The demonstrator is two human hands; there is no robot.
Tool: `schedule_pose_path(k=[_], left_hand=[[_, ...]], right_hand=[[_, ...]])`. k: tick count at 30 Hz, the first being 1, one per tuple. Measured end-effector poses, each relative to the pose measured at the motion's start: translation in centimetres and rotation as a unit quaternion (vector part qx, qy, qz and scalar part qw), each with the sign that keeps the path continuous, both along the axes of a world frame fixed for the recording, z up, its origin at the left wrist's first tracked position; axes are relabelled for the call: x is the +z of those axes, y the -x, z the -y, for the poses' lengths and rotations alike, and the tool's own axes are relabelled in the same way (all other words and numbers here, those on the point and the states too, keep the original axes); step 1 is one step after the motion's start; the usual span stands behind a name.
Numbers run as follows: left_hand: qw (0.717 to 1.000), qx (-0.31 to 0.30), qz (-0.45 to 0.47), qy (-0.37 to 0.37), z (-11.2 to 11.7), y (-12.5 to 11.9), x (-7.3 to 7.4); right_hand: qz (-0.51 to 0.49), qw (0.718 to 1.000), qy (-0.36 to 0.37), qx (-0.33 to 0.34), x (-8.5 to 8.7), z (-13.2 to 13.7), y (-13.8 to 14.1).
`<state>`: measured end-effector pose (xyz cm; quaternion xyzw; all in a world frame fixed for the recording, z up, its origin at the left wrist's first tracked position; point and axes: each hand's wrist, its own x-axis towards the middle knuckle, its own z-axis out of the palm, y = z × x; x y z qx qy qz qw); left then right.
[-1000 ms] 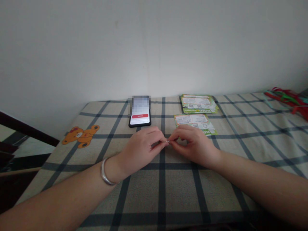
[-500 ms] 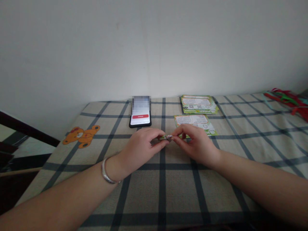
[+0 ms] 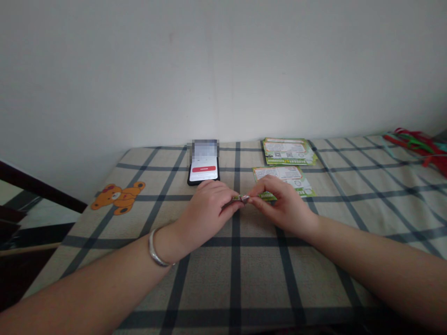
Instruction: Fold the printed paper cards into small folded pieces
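Observation:
Between my two hands is a small folded piece of green-and-white printed paper (image 3: 241, 198), mostly hidden by the fingers. My left hand (image 3: 209, 207), with a silver bangle (image 3: 156, 249) at the wrist, pinches its left end. The right end is pinched between thumb and fingers of my right hand (image 3: 284, 204). Just beyond the right hand lies a green-and-white printed leaflet (image 3: 288, 174), partly covered by that hand. A phone (image 3: 204, 174) with a lit screen lies just beyond the left hand.
A stack of similar leaflets (image 3: 288, 149) rests near the wall (image 3: 223, 70). An orange bear picture (image 3: 122, 197) is at the left on the checked cloth (image 3: 206, 279). Red and green strips (image 3: 419, 144) lie at the far right. Dark wooden bars (image 3: 42, 186) stand beyond the left edge.
The fingers of my left hand have closed in more around the folded paper. My right index finger has lifted slightly, and its other fingers have shifted. Both hands stay in nearly the same place.

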<state>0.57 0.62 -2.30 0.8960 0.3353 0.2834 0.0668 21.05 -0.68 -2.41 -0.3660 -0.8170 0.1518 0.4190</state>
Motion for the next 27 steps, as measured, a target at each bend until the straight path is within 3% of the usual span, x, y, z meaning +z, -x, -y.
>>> schedule_pose_path(k=[7, 14, 27], left_hand=[[0.999, 0.003, -0.034, -0.030, 0.20, 0.16, 0.07], [0.995, -0.048, -0.071, -0.055, 0.39, 0.04, 0.26], [0.998, -0.047, -0.031, -0.007, 0.49, -0.08, 0.59]], right_hand=[[0.027, 0.999, -0.022, 0.012, 0.23, 0.21, 0.24], [0.076, 0.996, -0.037, 0.031, 0.32, 0.64, 0.21], [0.008, 0.999, -0.002, 0.035, 0.57, 0.61, 0.04]])
